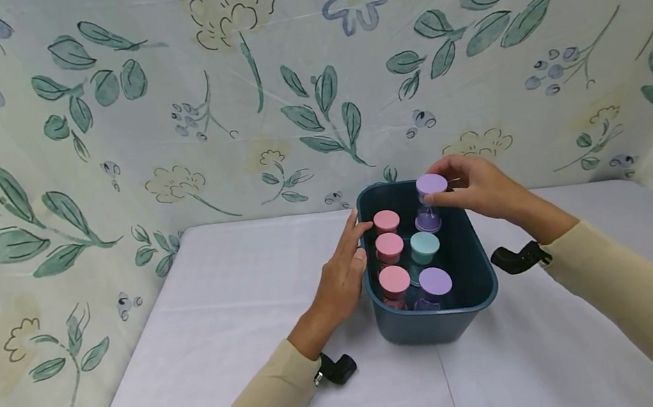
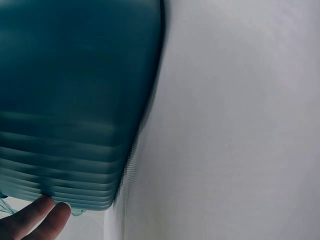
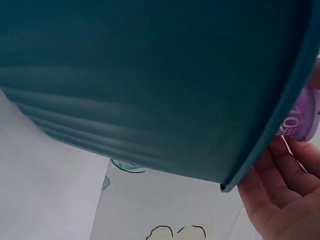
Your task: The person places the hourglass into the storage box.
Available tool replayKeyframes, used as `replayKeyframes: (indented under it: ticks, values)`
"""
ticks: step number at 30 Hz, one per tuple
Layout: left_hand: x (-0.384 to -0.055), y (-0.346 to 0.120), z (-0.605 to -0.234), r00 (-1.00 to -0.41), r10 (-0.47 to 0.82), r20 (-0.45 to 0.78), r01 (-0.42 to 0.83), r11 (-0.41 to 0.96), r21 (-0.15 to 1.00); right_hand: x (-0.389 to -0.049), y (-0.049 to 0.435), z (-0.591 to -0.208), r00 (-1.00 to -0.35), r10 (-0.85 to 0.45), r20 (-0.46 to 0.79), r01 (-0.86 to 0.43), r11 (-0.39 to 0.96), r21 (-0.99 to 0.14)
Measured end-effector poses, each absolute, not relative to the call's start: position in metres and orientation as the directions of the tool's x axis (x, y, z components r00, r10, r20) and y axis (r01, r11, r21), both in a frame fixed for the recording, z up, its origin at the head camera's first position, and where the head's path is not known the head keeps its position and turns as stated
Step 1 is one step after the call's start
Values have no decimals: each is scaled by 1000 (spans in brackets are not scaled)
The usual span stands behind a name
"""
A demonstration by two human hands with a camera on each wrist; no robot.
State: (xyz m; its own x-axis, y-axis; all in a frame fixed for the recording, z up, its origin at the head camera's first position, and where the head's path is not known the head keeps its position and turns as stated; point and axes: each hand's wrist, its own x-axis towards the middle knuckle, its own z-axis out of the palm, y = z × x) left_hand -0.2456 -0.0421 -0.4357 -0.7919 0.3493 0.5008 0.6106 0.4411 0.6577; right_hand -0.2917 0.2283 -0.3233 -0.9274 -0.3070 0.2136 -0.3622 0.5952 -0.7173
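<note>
A deep blue-green plastic bin [image 1: 439, 327] stands on the table. Over its far right part my right hand [image 1: 476, 187] holds a small jar by its purple lid [image 1: 431, 184]; in the right wrist view the purple jar [image 3: 300, 117] bears the number 10. A purple see-through piece [image 1: 428, 220] shows below that lid; whether it belongs to the same jar I cannot tell. My left hand [image 1: 340, 279] rests against the bin's left wall, fingers extended near the rim. Inside are three pink-lidded jars [image 1: 395, 280], a teal-lidded jar [image 1: 424, 246] and another purple-lidded jar [image 1: 435, 282].
White cloth covers the table [image 1: 240, 301]. Behind it hangs a curtain [image 1: 190, 97] printed with flowers and leaves, close to the bin's far side. Black camera mounts [image 1: 518, 259] are strapped to both wrists.
</note>
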Motion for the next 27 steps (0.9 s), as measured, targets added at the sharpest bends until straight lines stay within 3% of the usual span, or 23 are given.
replayKeyframes:
  ticks: [17,27]
  values:
    - [-246,-41,-436,-792,348,502,611,440,659,-298,224,-335,-921,-304,243,-389,719,-575]
    - [-248,-40,-436,-792,345,504,611,450,652,-302,222,-341,-934,-301,190,-354,735,-578]
